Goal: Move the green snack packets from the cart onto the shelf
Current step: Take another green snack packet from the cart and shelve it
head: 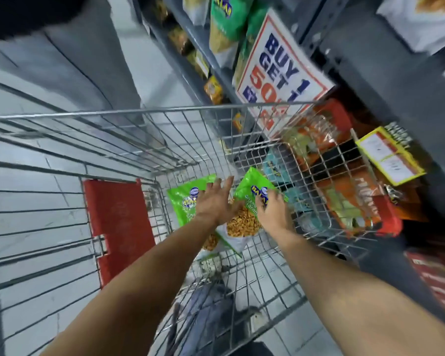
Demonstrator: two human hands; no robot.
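Two green snack packets lie at the bottom of the wire cart (149, 111). My left hand (213, 201) hovers over the left packet (184, 199) with its fingers spread, holding nothing. My right hand (272, 206) grips the right packet (249, 186), which is tilted up on its edge; yellow snacks show through its clear window. More green packets (225, 24) of the same kind stand on the grey shelf (213, 62) at the upper right.
A "Buy 1 Get 1" sign (280, 68) hangs on the shelf beside the cart. Orange and red packets (344, 191) fill the lower shelf on the right, just outside the cart wall. The cart's red flap (116, 219) is on the left. Grey floor tiles lie beyond.
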